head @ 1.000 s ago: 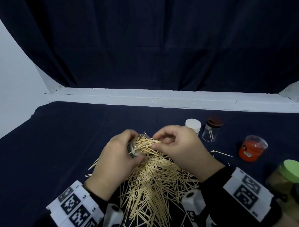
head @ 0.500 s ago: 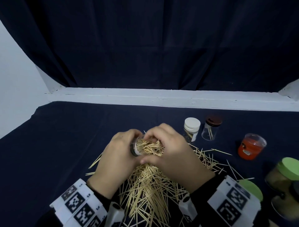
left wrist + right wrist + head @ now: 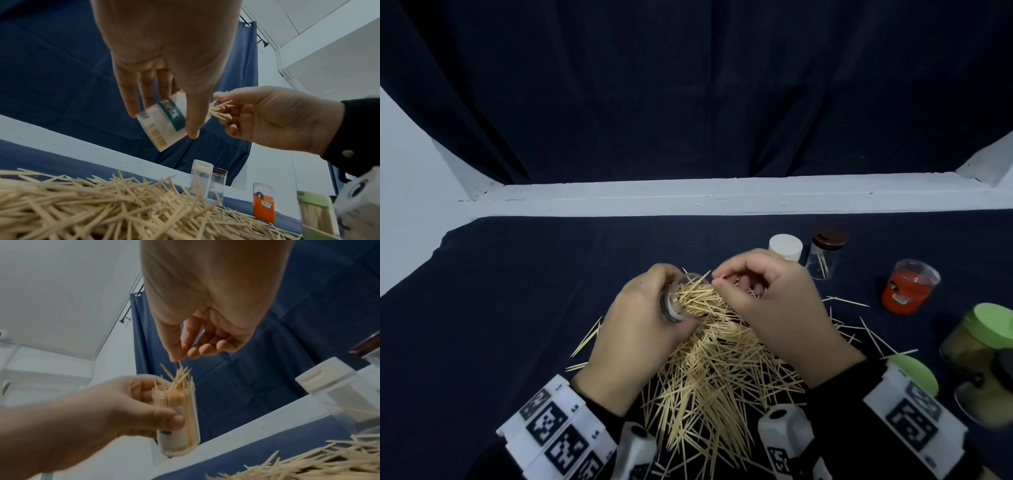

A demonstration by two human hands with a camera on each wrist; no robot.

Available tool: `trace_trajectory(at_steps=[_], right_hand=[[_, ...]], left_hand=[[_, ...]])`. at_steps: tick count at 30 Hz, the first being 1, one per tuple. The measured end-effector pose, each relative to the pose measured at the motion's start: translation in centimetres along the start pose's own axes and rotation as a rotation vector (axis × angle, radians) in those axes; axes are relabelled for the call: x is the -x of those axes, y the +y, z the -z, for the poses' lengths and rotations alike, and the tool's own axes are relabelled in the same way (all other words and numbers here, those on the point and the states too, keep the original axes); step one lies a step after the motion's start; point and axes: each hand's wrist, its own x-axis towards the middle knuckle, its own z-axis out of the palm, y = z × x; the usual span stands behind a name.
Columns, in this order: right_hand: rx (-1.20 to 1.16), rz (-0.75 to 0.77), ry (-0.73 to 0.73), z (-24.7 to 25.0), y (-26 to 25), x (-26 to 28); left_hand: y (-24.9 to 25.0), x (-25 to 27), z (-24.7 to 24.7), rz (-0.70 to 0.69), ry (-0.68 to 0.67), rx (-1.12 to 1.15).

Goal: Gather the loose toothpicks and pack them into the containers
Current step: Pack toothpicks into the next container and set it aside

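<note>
The clear container [image 3: 678,297] is gripped tilted by the left hand [image 3: 635,337], mouth toward the right hand [image 3: 774,301], whose fingers [image 3: 179,344] seemingly pinch one protruding toothpick [image 3: 180,364].

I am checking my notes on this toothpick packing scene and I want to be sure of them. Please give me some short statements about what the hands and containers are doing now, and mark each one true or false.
1. The left hand holds a clear container that has toothpicks in it. True.
2. The held container is closed with a lid. False: its mouth is open and toothpicks stick out of it.
3. The right hand is at the mouth of the held container, its fingers touching the toothpick tips. True.
4. The table is free of loose toothpicks. False: a big pile lies under the hands.
5. The orange container is in the right hand. False: it stands on the table, to the right.
</note>
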Motion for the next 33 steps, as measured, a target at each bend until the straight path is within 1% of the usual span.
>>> trace_trajectory(at_steps=[2, 4, 6, 9, 11, 12, 15, 17, 19, 23, 27, 30, 31, 33], right_hand=[[0.066, 0.006, -0.043, 0.1, 0.6, 0.1], [0.078, 0.015, -0.075, 0.1, 1.0, 0.0], [0.006, -0.009, -0.107, 0.3, 1.1, 0.0], [-0.247, -0.085, -0.217, 0.9, 0.9, 0.3], [-0.262, -0.046, -0.307, 1.0, 0.7, 0.5], [-0.246, -0.015, -0.314, 0.9, 0.6, 0.6], [-0.182, 0.063, -0.231, 0.5, 0.4, 0.4], [-0.124, 0.101, -0.223, 0.5, 0.5, 0.2], [-0.135, 0.1, -0.228, 0.7, 0.6, 0.1], [-0.211, 0.048, -0.219, 1.0, 0.7, 0.1], [-0.103, 0.125, -0.208, 0.8, 1.1, 0.2], [-0.078, 0.156, -0.265, 0.8, 1.2, 0.4], [-0.102, 0.155, -0.258, 0.9, 1.1, 0.4], [-0.176, 0.129, -0.19, 1.1, 1.0, 0.4]], left_hand=[[0.3, 0.0, -0.2, -0.002, -0.002, 0.015], [0.4, 0.0, -0.2, -0.007, -0.007, 0.009], [0.5, 0.2, -0.1, -0.011, 0.0, -0.002], [0.3, 0.4, 0.1, -0.008, 0.016, -0.035], [0.4, 0.5, 0.2, -0.005, 0.027, -0.039], [0.5, 0.5, 0.2, -0.014, 0.03, -0.045], [1.1, 0.8, 0.2, -0.043, 0.024, -0.071], [1.3, 0.9, 0.0, -0.056, 0.027, -0.075], [1.5, 1.0, 0.1, -0.067, 0.034, -0.092], [1.5, 0.9, 0.1, -0.078, 0.052, -0.129], [1.8, 0.7, 0.0, -0.087, 0.064, -0.124], [2.0, 0.7, -0.2, -0.092, 0.063, -0.123], [2.1, 0.8, -0.3, -0.095, 0.063, -0.122], [2.2, 0.8, -0.3, -0.091, 0.065, -0.119]])
